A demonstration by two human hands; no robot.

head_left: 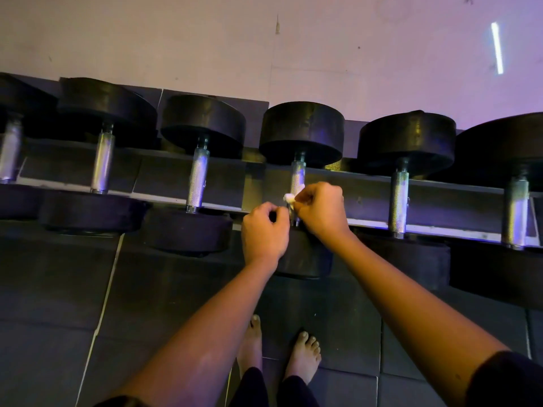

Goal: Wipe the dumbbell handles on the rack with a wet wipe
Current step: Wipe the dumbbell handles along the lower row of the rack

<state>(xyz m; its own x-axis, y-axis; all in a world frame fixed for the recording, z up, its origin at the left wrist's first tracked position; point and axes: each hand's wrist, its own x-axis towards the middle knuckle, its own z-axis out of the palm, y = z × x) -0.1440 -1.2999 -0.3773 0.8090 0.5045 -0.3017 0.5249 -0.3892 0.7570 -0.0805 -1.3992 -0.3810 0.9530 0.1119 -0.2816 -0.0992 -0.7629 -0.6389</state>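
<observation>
Several black dumbbells with knurled metal handles lie in a row on a dark rack (364, 198). My right hand (321, 211) pinches a small white wet wipe (290, 198) against the lower part of the middle dumbbell's handle (297, 174). My left hand (264, 230) is just left of that handle, fingers curled, its fingertips near the wipe; whether it holds a bit of the wipe is hidden. The near weight of this dumbbell (305, 259) sits partly behind both wrists.
Neighbouring handles stand to the left (197, 183) and right (398, 201). A pale wall (264, 48) rises behind the rack. Dark rubber floor tiles (58, 304) lie below, with my bare feet (302, 353) close to the rack.
</observation>
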